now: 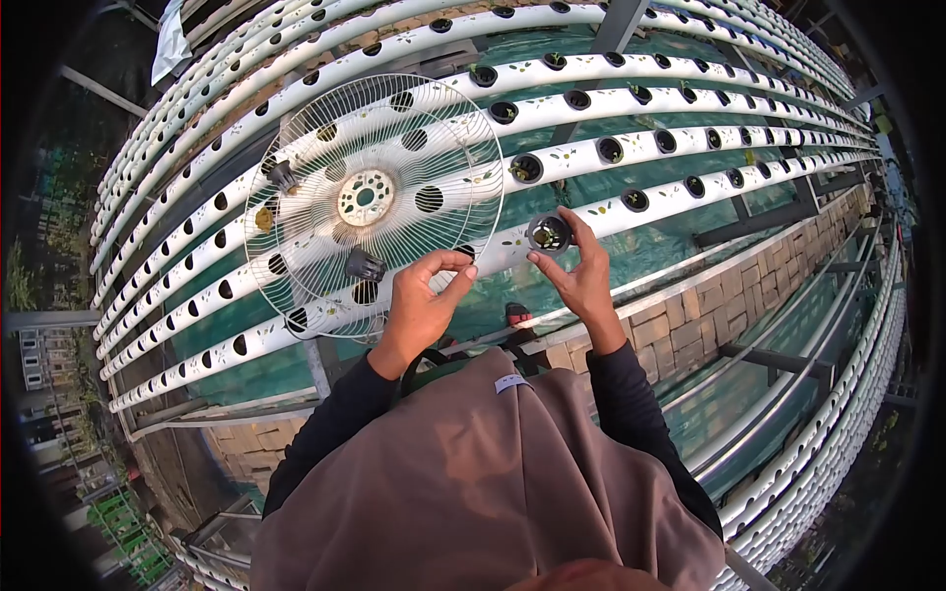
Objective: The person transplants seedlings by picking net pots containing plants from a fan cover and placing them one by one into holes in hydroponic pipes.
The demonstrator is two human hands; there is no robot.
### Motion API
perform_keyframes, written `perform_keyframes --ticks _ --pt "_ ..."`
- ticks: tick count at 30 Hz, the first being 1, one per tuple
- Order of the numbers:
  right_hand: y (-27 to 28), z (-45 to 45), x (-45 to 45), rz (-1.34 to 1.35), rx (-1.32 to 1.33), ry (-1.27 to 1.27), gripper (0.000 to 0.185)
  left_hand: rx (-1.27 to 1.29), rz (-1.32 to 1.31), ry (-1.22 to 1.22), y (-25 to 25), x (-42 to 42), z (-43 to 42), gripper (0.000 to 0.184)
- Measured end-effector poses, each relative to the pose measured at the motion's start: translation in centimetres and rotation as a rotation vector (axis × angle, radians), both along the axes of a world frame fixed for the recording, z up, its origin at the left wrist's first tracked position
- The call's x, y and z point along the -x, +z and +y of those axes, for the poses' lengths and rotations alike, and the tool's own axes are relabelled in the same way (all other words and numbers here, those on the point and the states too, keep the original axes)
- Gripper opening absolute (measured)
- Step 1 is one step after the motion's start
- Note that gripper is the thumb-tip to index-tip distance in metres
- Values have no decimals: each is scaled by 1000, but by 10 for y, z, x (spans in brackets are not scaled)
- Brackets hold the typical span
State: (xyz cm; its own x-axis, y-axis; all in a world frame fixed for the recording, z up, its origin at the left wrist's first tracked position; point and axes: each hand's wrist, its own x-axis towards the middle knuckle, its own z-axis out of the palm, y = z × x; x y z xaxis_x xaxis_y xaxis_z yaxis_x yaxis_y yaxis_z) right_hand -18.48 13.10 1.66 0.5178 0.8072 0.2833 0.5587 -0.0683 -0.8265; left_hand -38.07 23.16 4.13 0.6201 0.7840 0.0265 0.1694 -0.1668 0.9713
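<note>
My right hand (583, 271) holds a small black net pot (549, 246) by its rim between thumb and fingers, with bits of green inside. To its left, my left hand (424, 300) has thumb and forefinger pinched together beside the edge of a round white wire fan guard (367, 200). Whatever is in that pinch is too small to make out. The guard lies across the white pipes; on it rest a black pot (366, 265) lying on its side, another black pot (283, 176) and a small yellowish piece (264, 219).
Rows of white pipes (581, 219) with round holes cross the view, many holes to the right holding black pots (526, 168) with seedlings. Small leaves lie along the pipes. Green sheeting (246, 371) is underneath. A brick path (690, 325) runs behind my right forearm; a shoe (518, 314) shows below my hands.
</note>
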Motion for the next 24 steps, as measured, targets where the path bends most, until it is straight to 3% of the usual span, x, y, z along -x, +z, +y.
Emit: perform_keyframes --ticks 8,10,12,14,16,20,24 --pt "-33 9 -29 -240 66 -107 64 -12 81 211 -14 44 16 16" --pt "-35 9 -29 -191 76 -105 63 11 69 271 -12 56 17 16" --pt "-43 9 -33 -403 33 -141 62 72 96 393 -14 71 20 17" --pt "-49 10 -38 -479 100 -131 62 33 106 451 -18 87 24 17" --pt "-51 9 -40 -558 183 -128 64 -161 162 520 -20 102 26 17" --pt "-49 10 -40 -510 210 -163 64 -375 207 618 -14 125 30 14" --pt "-33 21 -29 -457 157 -172 57 -414 296 673 -20 148 33 14"
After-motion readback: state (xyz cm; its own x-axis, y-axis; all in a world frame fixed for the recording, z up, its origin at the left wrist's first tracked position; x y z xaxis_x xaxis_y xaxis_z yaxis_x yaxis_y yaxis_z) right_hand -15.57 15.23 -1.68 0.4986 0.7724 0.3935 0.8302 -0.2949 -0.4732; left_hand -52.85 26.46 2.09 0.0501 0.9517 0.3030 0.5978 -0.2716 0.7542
